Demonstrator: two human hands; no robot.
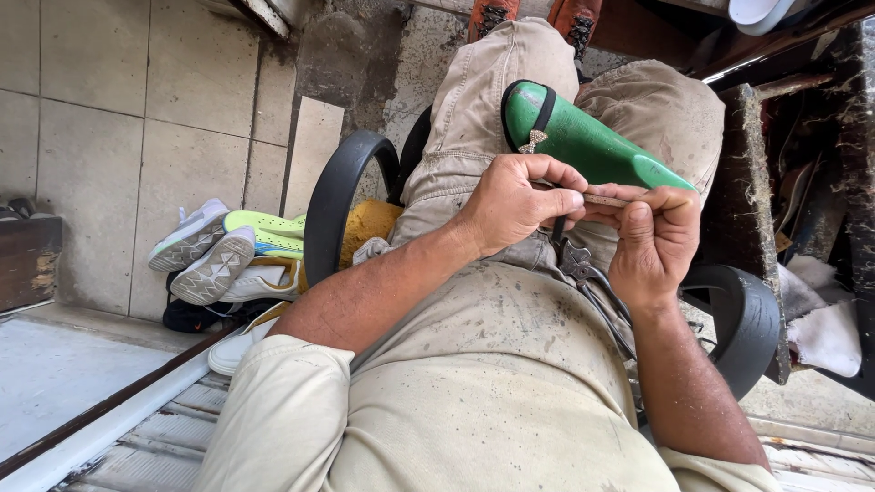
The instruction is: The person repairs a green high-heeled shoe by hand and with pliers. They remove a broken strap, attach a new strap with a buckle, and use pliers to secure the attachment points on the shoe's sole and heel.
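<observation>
Green flat shoe (583,141) — lying sole-up across the person's lap. Left hand (510,202) and right hand (652,237) are both pinching a thin strip (604,199) just above it; strip not yet attached, work seemingly early. Sneakers (219,255) lying on the floor.

Both hands meet at picture centre: the left hand (510,202) and the right hand (652,239) pinch a small thin stick (603,199) between their fingertips. A green shoe (583,141) lies on the lap at twelve o'clock from them. A pile of sneakers (228,260) sits on the floor at nine o'clock.
</observation>
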